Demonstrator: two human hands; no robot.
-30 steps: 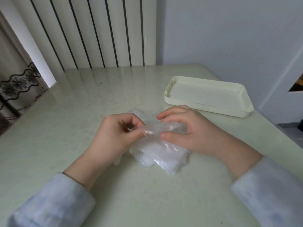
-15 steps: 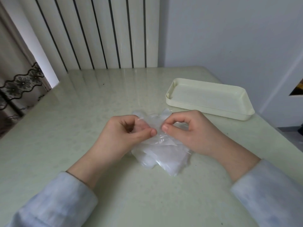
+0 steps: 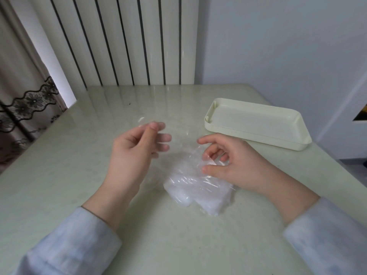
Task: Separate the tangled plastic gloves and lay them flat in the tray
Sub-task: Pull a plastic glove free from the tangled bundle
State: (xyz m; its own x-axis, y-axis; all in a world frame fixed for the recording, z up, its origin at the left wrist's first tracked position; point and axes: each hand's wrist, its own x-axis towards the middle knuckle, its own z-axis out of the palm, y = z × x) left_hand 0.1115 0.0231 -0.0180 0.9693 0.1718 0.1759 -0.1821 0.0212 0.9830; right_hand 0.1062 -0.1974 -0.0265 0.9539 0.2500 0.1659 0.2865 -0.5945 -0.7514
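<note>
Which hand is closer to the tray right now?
Right. The right hand is just in front of the tray, near its left end; the left hand is farther left. Both pinch the gloves.

The left hand (image 3: 137, 145) seems to pinch a clear glove (image 3: 184, 151) stretched toward the right hand (image 3: 234, 161), which grips the bunched gloves (image 3: 198, 191) on the table (image 3: 79, 155) near the tray (image 3: 258, 133).

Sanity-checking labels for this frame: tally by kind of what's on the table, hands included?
Tray: 1
Glove bundle: 1 (clear plastic; the single gloves in it cannot be counted)
Hands: 2, left hand and right hand, both holding its plastic
Total: 4
</note>
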